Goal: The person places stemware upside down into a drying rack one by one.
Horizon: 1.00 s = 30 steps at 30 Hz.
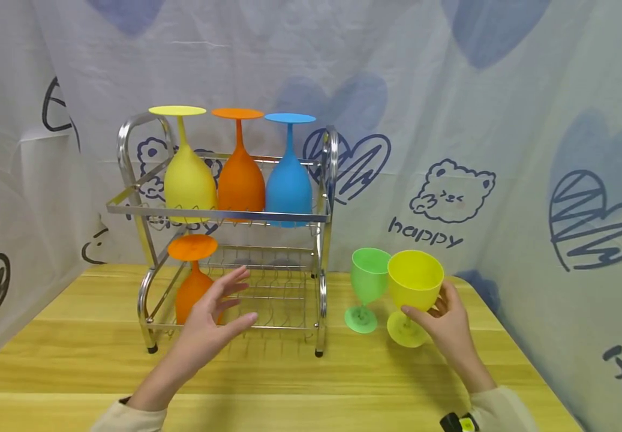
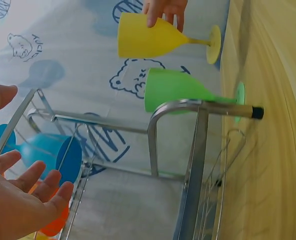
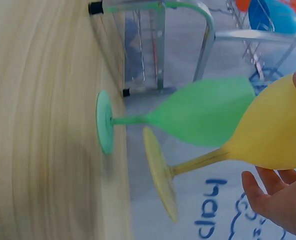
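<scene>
My right hand (image 1: pixel 448 327) grips a yellow goblet (image 1: pixel 415 282) round its bowl, thumb on the near side. The goblet is mouth up and slightly tilted; in the right wrist view its foot (image 3: pixel 160 175) shows apart from the tabletop. Just left of it a green goblet (image 1: pixel 369 276) stands upright on the table. My left hand (image 1: pixel 208 327) holds nothing, its fingers spread in front of the rack's lower shelf. Behind it an orange goblet (image 1: pixel 192 288) sits upside down at that shelf's left end, partly hidden by the hand.
A two-tier metal rack (image 1: pixel 219 212) stands on the wooden table (image 1: pixel 289 384). Its upper shelf bears upside-down yellow (image 1: pixel 189 183), orange (image 1: pixel 240 186) and blue (image 1: pixel 289 189) goblets in a row. A printed curtain (image 1: pixel 451 120) hangs behind and at both sides.
</scene>
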Motion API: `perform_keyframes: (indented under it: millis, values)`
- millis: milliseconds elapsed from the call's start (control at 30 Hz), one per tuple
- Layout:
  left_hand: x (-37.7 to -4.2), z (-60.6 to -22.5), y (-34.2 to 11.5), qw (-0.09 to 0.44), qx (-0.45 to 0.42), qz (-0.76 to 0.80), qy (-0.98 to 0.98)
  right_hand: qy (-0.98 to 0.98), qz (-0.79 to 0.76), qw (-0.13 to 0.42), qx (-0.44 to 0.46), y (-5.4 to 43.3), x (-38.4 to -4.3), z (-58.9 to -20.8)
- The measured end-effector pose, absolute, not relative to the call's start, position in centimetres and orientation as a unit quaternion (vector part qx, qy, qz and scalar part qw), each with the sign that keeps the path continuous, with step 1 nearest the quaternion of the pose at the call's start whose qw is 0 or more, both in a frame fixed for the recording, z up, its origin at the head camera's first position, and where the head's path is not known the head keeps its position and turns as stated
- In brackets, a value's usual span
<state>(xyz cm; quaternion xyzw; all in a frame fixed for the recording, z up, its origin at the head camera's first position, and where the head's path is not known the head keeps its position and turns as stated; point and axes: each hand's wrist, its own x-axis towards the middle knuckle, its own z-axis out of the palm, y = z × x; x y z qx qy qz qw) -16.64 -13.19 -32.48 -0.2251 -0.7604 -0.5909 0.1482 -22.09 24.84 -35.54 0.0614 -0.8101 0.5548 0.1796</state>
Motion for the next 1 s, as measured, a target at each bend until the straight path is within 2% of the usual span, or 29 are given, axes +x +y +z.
perform_keyframes:
  millis: [367, 600, 767, 1000]
  values:
    - [-18.3, -32.8, -9.2, 0.124, -0.258, -0.607, -0.742, -0.828, 0.514, 0.178, 0.133, 22.2, -20.3, -34.8]
    - [-19.0, -33.2, -6.9, 0.128, -0.252, -0.585, -0.761, -0.845, 0.474, 0.181, 0.168, 20.9, -19.8, -34.9]
    - [-19.5, -33.8, -5.6, 0.111, -0.251, -0.572, -0.773, -0.851, 0.44, 0.204, 0.204, 20.1, -19.7, -35.3]
    - [-20.0, -33.8, -3.8, 0.095, -0.304, -0.566, -0.76, -0.847, 0.371, 0.268, 0.272, 19.4, -19.7, -35.8]
